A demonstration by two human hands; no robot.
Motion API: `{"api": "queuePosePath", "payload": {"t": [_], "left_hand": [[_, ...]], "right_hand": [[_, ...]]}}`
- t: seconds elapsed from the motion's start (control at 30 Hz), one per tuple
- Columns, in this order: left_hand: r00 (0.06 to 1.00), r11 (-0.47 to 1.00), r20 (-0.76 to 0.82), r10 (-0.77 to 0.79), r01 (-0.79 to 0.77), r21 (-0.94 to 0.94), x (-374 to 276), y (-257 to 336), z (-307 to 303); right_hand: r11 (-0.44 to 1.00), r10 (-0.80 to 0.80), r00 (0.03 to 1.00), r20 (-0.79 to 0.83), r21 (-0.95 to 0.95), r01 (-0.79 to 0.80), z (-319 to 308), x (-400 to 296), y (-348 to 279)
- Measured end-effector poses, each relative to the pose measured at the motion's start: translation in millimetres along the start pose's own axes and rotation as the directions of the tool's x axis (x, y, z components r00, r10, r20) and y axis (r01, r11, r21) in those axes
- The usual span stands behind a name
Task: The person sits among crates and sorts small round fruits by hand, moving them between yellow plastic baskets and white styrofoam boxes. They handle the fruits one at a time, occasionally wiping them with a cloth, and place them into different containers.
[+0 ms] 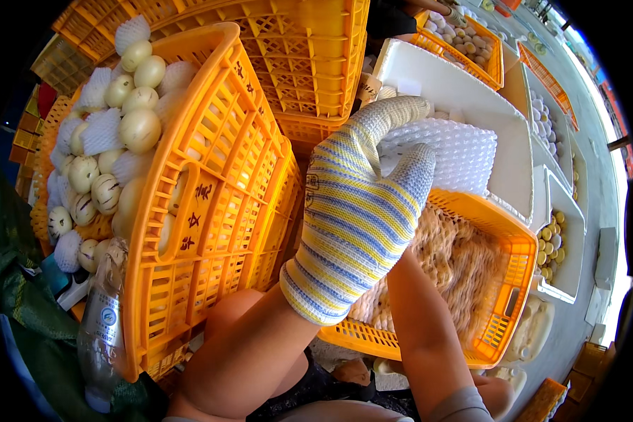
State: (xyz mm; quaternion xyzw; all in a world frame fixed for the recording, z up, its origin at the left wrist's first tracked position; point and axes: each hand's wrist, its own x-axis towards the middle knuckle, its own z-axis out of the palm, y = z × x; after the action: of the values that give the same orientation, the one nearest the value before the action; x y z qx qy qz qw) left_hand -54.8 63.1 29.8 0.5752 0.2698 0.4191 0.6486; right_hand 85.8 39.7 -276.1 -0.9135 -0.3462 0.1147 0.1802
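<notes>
My left hand [358,211], in a knitted glove striped blue, yellow and white, reaches over the middle of the view. Its index finger and thumb point right, with a gap between them. White foam netting [448,153] lies right behind these fingertips; whether they grip it is unclear. My right forearm [427,316] runs up behind the gloved hand, which hides the right hand. Below the netting is an orange plastic crate [506,322] filled with bundled, pale pinkish foam netting [453,258]. A white foam box [453,74] stands beyond, with round pale items partly visible inside.
At left, a tall orange crate [200,211] holds pale yellow striped melons [140,129], some in foam nets. A clear plastic bottle [100,327] stands beside it. More orange crates [306,58] rise behind. Foam boxes of fruit [551,242] line the right. Another person's hand [456,17] shows at top.
</notes>
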Motion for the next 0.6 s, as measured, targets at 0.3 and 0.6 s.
{"api": "queuePosePath", "payload": {"t": [0.3, 0.6], "left_hand": [[0.997, 0.997, -0.002, 0.076, -0.076, -0.01, -1, 6, 8], [0.989, 0.94, 0.131, 0.062, -0.102, 0.327, -10, -32, 25]], "right_hand": [[-0.195, -0.049, 0.892, 0.449, 0.872, -0.449, -35, 0, 85], [-0.5, -0.139, 0.956, 0.26, 0.815, -0.294, -196, -107, 88]]}}
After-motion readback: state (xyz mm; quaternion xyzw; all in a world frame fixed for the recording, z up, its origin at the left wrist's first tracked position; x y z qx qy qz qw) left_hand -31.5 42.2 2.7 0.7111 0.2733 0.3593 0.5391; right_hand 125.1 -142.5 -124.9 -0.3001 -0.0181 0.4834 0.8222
